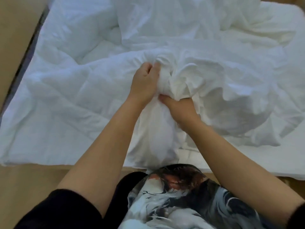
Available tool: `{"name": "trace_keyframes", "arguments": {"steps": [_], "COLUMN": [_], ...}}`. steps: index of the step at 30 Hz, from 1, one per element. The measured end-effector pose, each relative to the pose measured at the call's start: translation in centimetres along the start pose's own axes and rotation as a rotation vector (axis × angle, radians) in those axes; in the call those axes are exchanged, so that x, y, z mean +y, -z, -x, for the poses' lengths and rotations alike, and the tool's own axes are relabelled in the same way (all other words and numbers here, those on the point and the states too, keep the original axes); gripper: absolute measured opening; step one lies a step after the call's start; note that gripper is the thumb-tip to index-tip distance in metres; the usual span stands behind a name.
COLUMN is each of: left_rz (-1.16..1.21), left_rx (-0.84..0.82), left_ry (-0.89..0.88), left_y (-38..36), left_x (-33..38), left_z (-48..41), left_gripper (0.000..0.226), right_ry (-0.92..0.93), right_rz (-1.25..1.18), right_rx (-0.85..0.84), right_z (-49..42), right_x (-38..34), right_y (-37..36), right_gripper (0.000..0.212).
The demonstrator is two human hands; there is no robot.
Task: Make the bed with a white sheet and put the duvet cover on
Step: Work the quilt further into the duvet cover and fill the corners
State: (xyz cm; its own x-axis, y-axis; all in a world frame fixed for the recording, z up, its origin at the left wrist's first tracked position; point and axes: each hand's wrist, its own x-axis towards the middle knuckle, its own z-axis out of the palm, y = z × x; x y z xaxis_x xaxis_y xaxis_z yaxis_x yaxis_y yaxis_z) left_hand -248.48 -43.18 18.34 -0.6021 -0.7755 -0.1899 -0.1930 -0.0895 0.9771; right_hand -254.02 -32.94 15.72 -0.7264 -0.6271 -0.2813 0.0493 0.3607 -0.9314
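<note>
Gripping the crumpled white fabric duvet cover [189,76] at the near edge of the white-sheeted bed [255,164], left hand [145,83] and right hand [177,107] both clenched on it; puffy white quilted duvet [66,90] covers the bed's left side.

- Floor [15,20]: smooth and tan. It fills the upper left corner and shows again as a band across the lower left of the view.
- Dark strip [24,61]: a narrow grey-black band running diagonally down the left side, right against the inner edge of the floor.
- Printed shirt [181,205]: at the bottom centre, with swirls of pale blue-white, black and reddish brown. What the print depicts cannot be told.
- Black sleeve [66,210]: at the lower left corner, ending above the elbow.
- Second black sleeve [299,215]: only a sliver shows at the lower right edge.
- Black cloth [123,185]: just left of the printed shirt. Which garment it belongs to is unclear.
</note>
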Motion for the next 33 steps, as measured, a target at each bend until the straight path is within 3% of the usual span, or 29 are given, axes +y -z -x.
{"name": "trace_keyframes", "arguments": {"steps": [1,2,4,6,7,8,10,11,14,16,18,20,23,26,28,31,33], "left_rz": [-0.101,-0.268,-0.68,-0.811,-0.766,-0.682,-0.612,-0.621,-0.585,-0.51,-0.5,-0.54,-0.581,-0.645,-0.72,-1.039,-1.219], "left_rx": [-0.011,-0.012,0.017,0.038,0.041,0.046,0.123,0.182,0.321,0.382,0.4,0.357,0.277,0.178,0.035,-0.238,-0.371], "left_ry": [-0.11,-0.254,-0.42,-0.245,-0.128,-0.062,-0.123,-0.194,-0.393,-0.479,-0.484,-0.45,-0.401,-0.425,-0.63,-1.057,-1.104], "left_y": [0.3,0.4,0.2,-0.7,-1.2,-1.6,-1.6,-1.2,0.2,0.4,-0.1,-0.8,-1.7,-1.8,-1.4,-0.2,0.4], "left_x": [-0.5,-1.2,-4.0,-5.8,-6.4,-6.9,-6.4,-5.7,-2.4,0.4,2.8,3.8,3.8,3.4,2.5,0.2,-1.1], "left_z": [0.3,0.9,3.0,5.2,5.4,4.9,3.2,2.2,-0.6,-2.7,-5.3,-7.4,-8.9,-7.5,-5.2,-2.4,-2.5], "left_gripper": [0.01,0.02,0.075,0.102,0.096,0.076,0.029,0.021,0.021,0.027,0.038,0.043,0.033,0.025,0.054,0.096,0.117], "right_ry": [-0.018,-0.033,-0.082,-0.106,-0.102,-0.085,-0.018,0.024,0.106,0.066,-0.004,-0.054,-0.133,-0.117,-0.091,-0.1,-0.128], "right_rz": [-0.075,-0.141,-0.252,-0.311,-0.304,-0.267,-0.148,-0.085,0.067,0.128,0.148,0.037,-0.302,-0.356,-0.402,-0.475,-0.487], "right_rx": [0.002,0.002,0.024,0.043,0.032,0.008,-0.047,-0.081,-0.155,-0.165,-0.161,-0.174,-0.14,-0.005,0.018,-0.058,-0.094], "right_z": [-0.7,-1.5,-3.1,-4.7,-5.3,-5.5,-5.6,-5.4,-5.0,-4.5,-4.0,-3.9,-4.7,-5.5,-6.1,-6.8,-7.1], "right_x": [-0.7,-1.5,-3.1,-4.3,-4.6,-4.8,-4.4,-4.1,-3.5,-2.7,-1.8,-1.4,-1.8,-2.8,-3.5,-4.4,-4.6], "right_y": [0.1,0.3,0.9,1.2,1.1,1.0,1.4,2.0,4.8,5.5,5.0,4.3,4.2,4.2,4.3,4.5,4.5], "right_gripper": [0.041,0.038,0.038,0.043,0.045,0.047,0.044,0.039,0.051,0.06,0.056,0.05,0.029,0.031,0.031,0.025,0.019]}}
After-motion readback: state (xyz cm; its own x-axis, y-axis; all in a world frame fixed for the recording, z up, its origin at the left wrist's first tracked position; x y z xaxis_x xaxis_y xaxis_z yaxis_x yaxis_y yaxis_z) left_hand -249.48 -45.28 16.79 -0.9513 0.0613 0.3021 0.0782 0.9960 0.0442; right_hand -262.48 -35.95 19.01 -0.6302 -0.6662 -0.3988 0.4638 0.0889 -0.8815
